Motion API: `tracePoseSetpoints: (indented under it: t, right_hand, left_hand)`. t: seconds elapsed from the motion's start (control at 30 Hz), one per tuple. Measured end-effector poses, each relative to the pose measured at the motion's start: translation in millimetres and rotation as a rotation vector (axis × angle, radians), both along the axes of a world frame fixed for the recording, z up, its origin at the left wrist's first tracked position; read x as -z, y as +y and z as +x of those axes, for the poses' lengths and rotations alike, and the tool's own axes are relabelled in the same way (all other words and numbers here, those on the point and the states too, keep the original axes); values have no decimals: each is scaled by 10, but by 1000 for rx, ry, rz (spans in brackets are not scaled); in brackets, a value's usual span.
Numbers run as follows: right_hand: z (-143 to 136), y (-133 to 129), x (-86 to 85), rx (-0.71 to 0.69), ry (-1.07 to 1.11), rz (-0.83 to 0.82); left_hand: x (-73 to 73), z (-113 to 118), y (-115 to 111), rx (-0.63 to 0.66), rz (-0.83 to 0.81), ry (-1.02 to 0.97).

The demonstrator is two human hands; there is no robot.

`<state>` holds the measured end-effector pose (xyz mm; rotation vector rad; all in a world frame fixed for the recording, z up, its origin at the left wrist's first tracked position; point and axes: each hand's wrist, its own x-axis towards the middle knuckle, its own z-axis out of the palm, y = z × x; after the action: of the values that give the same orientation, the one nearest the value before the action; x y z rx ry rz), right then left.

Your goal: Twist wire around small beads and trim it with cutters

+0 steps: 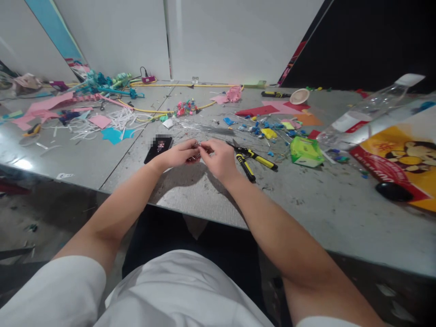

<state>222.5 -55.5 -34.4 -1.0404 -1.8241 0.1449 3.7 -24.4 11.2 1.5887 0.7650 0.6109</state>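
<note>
My left hand (179, 153) and my right hand (221, 160) meet over the near part of the table, fingers closed together. Between their fingertips is a small thin wire piece (198, 144), silvery, with some reddish bits below it; its full shape is hidden by the fingers. Just right of my right hand lie pliers (255, 157) with yellow and black handles, jaws toward my hand. A dark phone (158, 149) lies flat behind my left wrist. Behind both hands rests a bundle of thin straight wires (204, 127).
Blue and yellow scraps (269, 132), a green packet (306, 151), a clear bottle (368, 113) and a yellow-red bag (402, 154) lie to the right. Paper strips (124, 119) and pink paper (51, 102) spread leftward. A yellow cord (150, 110) crosses the back.
</note>
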Motion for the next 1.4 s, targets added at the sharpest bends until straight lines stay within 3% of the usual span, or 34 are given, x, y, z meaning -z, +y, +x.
tracePoseSetpoints:
  t: [0.23,0.57,0.9,1.23,1.4]
  right_hand:
    - [-4,-11,-38,2,-14,-47]
    - [2,-40,-75,-30,-35,-65]
    - [-5,-53,-94,26,10,-141]
    - [-3,-17,-89,95,14,-232]
    - [12,4,-82,62,30,-228]
  left_hand:
    - [-81,3,-57,-16,-93,-1]
    - [-36,-32,36,7,-139,12]
    - [-260,61,-143,-103,-172,87]
    - [-28,-26,22,-27,-33,128]
    - [-14,-25,49,-5,-10,146]
